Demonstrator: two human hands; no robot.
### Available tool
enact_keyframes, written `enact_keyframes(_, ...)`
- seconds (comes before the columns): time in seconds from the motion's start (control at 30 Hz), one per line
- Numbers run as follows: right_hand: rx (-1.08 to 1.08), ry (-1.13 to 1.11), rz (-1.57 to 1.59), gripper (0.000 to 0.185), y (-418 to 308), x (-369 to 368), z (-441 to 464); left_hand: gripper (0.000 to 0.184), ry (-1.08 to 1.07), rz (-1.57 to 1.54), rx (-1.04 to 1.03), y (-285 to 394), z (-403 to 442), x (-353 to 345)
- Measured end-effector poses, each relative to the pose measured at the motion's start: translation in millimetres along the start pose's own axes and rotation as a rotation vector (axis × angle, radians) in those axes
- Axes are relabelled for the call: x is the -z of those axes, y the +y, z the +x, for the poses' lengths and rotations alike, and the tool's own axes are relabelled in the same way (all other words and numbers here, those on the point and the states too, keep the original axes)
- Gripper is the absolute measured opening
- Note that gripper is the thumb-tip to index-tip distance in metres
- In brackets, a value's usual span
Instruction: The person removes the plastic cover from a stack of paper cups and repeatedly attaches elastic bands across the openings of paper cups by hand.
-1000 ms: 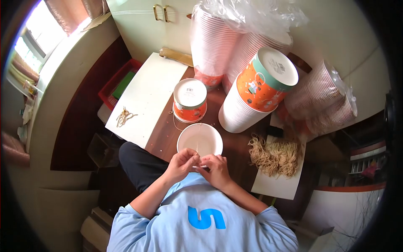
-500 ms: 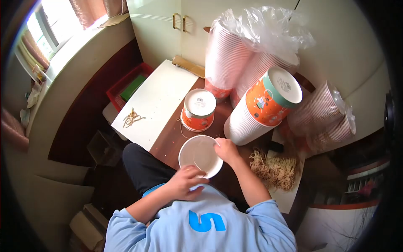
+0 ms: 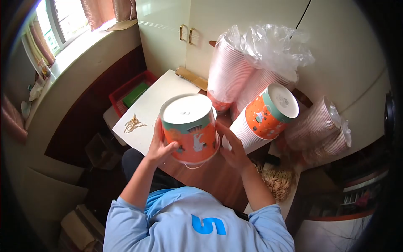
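An orange and green paper bucket [image 3: 191, 130] is upside down between my hands, raised above the brown table, with a thin string loop hanging below its rim. My left hand [image 3: 159, 145] grips its left side, thumb across the front. On the right side, my right hand [image 3: 233, 147] has its fingers against the bucket near the rim. Another bucket behind it is mostly hidden. To the right leans a tall stack of white buckets, with an orange one [image 3: 266, 115] upside down on top.
Plastic-wrapped bucket stacks [image 3: 233, 71] stand at the back, with more wrapped stacks [image 3: 312, 124] at the right. A bundle of tan strings [image 3: 278, 182] lies at the lower right. A few strings [image 3: 134, 124] lie on the white board [image 3: 161, 94]. A red basket [image 3: 115, 98] sits at the left.
The bucket was open side up near my lap; now it is upside down and raised between both hands. My left hand has moved up and left to its side. The view has shifted.
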State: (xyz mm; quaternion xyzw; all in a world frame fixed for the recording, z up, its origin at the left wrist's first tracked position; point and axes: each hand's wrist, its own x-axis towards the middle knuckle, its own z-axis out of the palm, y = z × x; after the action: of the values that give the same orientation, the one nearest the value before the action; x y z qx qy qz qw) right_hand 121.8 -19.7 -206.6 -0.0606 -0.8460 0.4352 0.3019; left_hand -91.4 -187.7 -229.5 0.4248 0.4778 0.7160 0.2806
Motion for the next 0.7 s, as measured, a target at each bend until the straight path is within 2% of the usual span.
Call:
enact_keyframes(0.1, -0.153, 0.055, 0.247, 0.067, 55, -8, 14, 0.119, -0.125, 0.558, -0.328, -28, 44, 21)
enact_keyframes(0.17, -0.180, 0.114, 0.403, 0.067, 69, -16, 25, 0.124, -0.153, 0.618, -0.266, -48, 66, 22)
enact_keyframes(0.27, -0.198, 0.155, 0.398, 0.068, 96, -32, 30, 0.124, -0.210, 0.641, -0.123, -79, 81, 21)
enact_keyframes(0.3, -0.107, 0.164, 0.324, 0.068, 100, -36, 30, 0.124, -0.233, 0.638, -0.070, -90, 82, 20)
enact_keyframes(0.33, -0.149, 0.213, 0.208, 0.066, 121, -45, 22, 0.124, -0.249, 0.718, -0.047, -102, 83, 19)
enact_keyframes(0.4, -0.304, 0.204, 0.389, 0.064, 170, -62, 2, 0.122, -0.259, 0.704, 0.085, -124, 78, 14)
enact_keyframes(0.5, -0.638, 0.077, 0.067, 0.066, 215, -74, -27, 0.125, -0.269, 0.745, 0.046, -185, 71, 23)
enact_keyframes(0.53, -0.743, 0.039, -0.137, 0.058, 148, -60, -14, 0.124, -0.279, 0.719, 0.036, -191, 67, 24)
enact_keyframes(0.6, -0.752, -0.101, -0.467, 0.041, 138, -56, -18, 0.115, -0.257, 0.735, 0.243, -198, 48, 29)
enact_keyframes(0.7, -0.317, 0.299, -0.366, 0.024, 62, -29, -20, 0.097, -0.151, 0.859, 0.306, -203, 23, 27)
